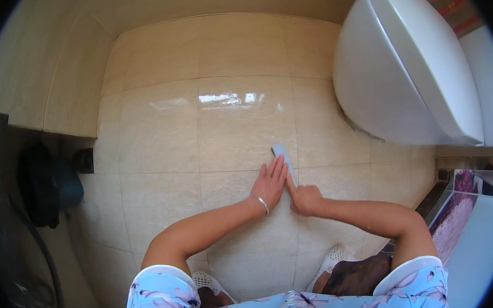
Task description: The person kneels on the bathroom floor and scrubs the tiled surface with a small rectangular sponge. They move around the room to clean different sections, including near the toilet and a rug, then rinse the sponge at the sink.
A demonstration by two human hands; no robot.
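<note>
A narrow light-grey bar-like tool (278,150) with a dark edge at its far end lies at or just above the tiled floor (155,131). My right hand (306,199) is closed around its near end, index finger stretched along it. My left hand (269,185), with a silver bangle at the wrist, rests its extended fingers against the tool's middle. Those fingers cover part of the tool, so its exact kind cannot be told. Both hands nearly meet in front of my feet.
A white toilet (376,70) stands at the right. Beside it lie a pale panel (476,225) and purple-patterned pieces (453,218). On the left are a tiled ledge (44,84), a dark round fixture (38,187) and a hose (44,249). My white perforated shoes (331,259) are on the floor.
</note>
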